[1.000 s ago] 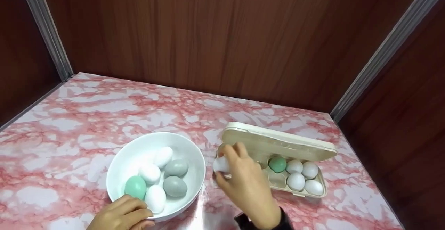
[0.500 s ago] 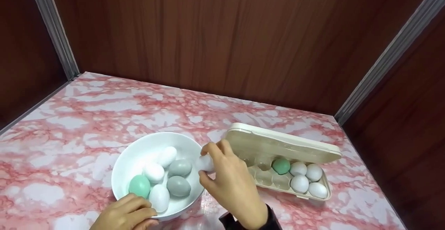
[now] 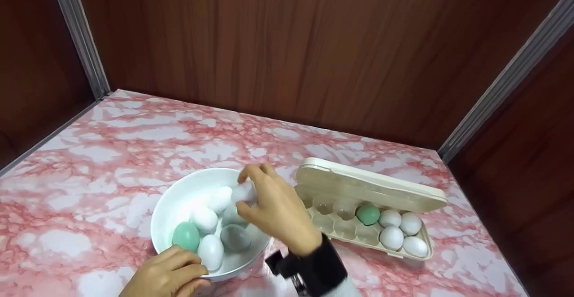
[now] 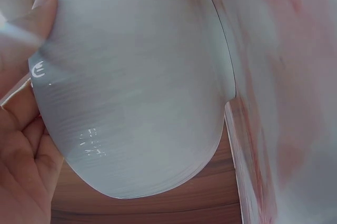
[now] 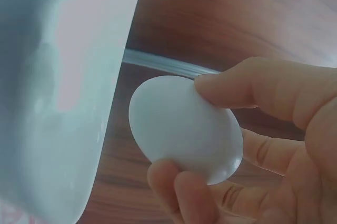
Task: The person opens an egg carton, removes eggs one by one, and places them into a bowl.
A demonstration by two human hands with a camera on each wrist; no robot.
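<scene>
My right hand [image 3: 278, 211] pinches a white egg [image 5: 184, 129] between thumb and fingers, above the right part of a white bowl [image 3: 158, 211]. Inside the bowl lie several white eggs [image 3: 210, 253], a green egg [image 3: 185, 237] and two grey eggs [image 3: 235, 238], one partly hidden by the right hand. With its fingers over the near-left rim and thumb against the outer wall, my left hand [image 3: 168, 272] grips the bowl. To the right stands a cream egg carton [image 3: 372, 182], lid up, holding a green egg [image 3: 368, 215] and several white eggs [image 3: 391, 238] at its right end.
The bowl and carton stand on a red-and-white marbled table [image 3: 148, 133]. Brown wood-grain panels [image 3: 269, 50] with metal corner strips [image 3: 83, 37] enclose its back and sides. Bare cups [image 3: 345, 227] show in the carton's left part.
My right hand has carried the white egg leftward from the carton's left end to above the bowl. My left hand has kept its grip on the bowl.
</scene>
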